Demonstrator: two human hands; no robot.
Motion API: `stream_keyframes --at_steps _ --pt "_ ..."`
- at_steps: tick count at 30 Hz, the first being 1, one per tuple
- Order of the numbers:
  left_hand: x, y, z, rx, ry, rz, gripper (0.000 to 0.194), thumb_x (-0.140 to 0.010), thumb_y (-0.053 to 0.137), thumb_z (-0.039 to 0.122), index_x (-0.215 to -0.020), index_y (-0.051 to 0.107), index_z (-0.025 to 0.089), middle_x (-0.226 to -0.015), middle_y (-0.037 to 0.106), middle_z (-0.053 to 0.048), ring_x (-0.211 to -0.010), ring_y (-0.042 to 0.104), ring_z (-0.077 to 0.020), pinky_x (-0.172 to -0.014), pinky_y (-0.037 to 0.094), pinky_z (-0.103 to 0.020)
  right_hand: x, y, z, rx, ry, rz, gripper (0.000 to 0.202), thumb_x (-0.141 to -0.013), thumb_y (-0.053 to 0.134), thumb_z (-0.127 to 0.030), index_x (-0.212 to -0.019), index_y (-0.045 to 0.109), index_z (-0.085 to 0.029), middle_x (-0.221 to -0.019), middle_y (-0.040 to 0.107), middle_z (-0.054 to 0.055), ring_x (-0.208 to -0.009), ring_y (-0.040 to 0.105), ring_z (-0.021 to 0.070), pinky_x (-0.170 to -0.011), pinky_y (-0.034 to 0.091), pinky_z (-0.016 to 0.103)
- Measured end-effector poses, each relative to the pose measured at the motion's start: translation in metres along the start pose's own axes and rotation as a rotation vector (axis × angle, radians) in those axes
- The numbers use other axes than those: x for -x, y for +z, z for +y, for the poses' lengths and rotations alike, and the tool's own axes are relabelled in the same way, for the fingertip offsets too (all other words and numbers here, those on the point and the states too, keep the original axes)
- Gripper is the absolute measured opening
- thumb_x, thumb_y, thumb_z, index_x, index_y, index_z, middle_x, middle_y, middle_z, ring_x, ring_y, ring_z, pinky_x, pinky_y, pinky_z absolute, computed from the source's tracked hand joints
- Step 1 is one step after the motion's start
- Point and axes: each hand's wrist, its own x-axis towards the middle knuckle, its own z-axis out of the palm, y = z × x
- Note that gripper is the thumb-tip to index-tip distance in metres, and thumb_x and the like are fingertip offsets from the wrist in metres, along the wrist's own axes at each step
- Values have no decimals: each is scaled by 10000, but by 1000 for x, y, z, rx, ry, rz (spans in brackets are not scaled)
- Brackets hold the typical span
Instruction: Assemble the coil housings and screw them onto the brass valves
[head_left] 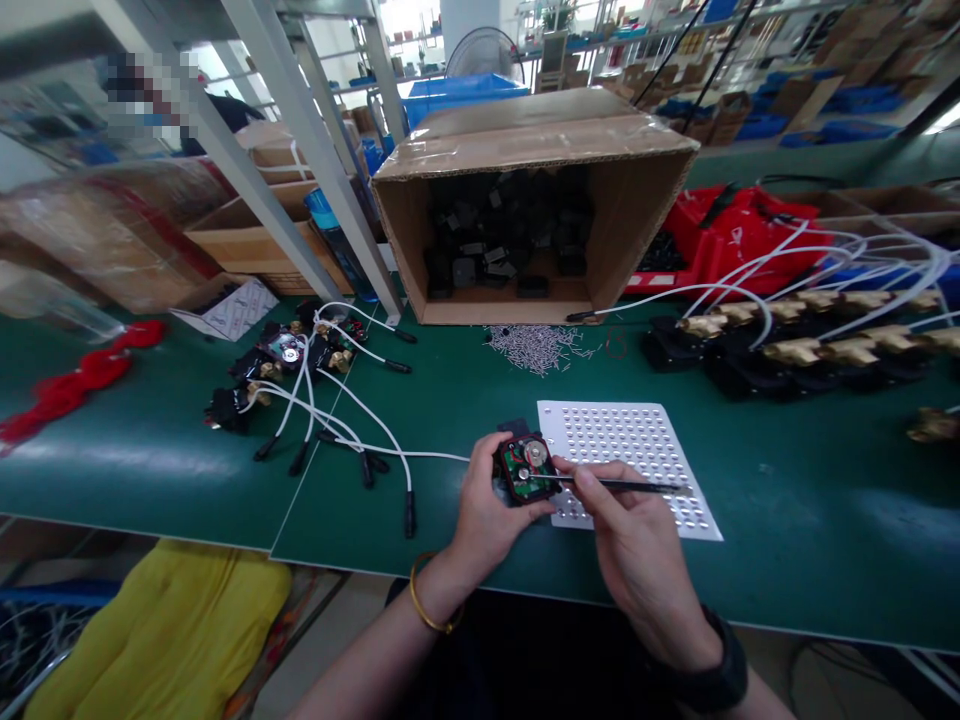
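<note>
My left hand (pixel 484 500) grips a small black-cased device (pixel 529 468) by its edges, its open side facing up. Inside show a green circuit board, a round metal disc and red wires. Between the fingers of my right hand (pixel 637 540) is a thin dark pair of tweezers (pixel 622 484), whose tip reaches over the board by a small round silver part. Partly beneath my right hand lies a white sheet (pixel 622 430) with rows of small silver dots. A white cable (pixel 427 455) runs left from the device.
A cardboard box (pixel 645 180) of black parts stands behind a pile of small screws (pixel 536 348). Assembled units with white cables (pixel 281 350) lie left; brass-fitted units (pixel 795 350) line the right, near a red bin (pixel 742 240). Metal posts (pixel 300 130) rise at the back left.
</note>
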Motion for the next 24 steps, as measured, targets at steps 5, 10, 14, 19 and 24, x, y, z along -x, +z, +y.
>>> stream_keyframes --at_steps 5,10,14,19,24 --pt "0 0 -1 -6 -2 -3 786 -549 811 287 -1201 377 239 -1235 462 -75 -1159 460 -256 -1016 351 -422 -1 -2 1 12 -7 -15 177 -628 755 -317 -683 640 -194 -829 696 63 -824 603 227 -823 420 377" --pt "0 -1 -1 -9 9 -16 774 -567 798 316 -1210 375 236 -1227 466 -80 -1151 466 -258 -1009 359 -430 -2 -2 1 28 -11 -17 184 -626 756 -324 -686 640 -194 -823 695 55 -853 602 234 -803 429 361" --pt "-1 -4 2 -62 73 -2 757 -572 792 345 -1210 399 241 -1296 390 -97 -1226 384 -285 -1036 318 -464 -3 -3 2 17 -11 -22 187 -632 754 -327 -694 632 -199 -829 696 46 -846 606 225 -805 431 354" --pt "-4 -8 7 -93 147 -17 730 -593 784 317 -1214 405 259 -1405 264 -88 -1279 312 -291 -1055 299 -473 -5 -5 3 19 -23 -42 162 -663 740 -309 -711 633 -197 -853 697 49 -885 602 223 -817 423 345" --pt "-1 -7 1 -46 158 -25 807 -606 781 227 -1266 318 262 -1287 438 -86 -1213 417 -254 -1046 328 -451 -7 -5 4 9 -14 -50 160 -666 744 -297 -721 633 -196 -843 701 47 -877 609 224 -820 424 353"
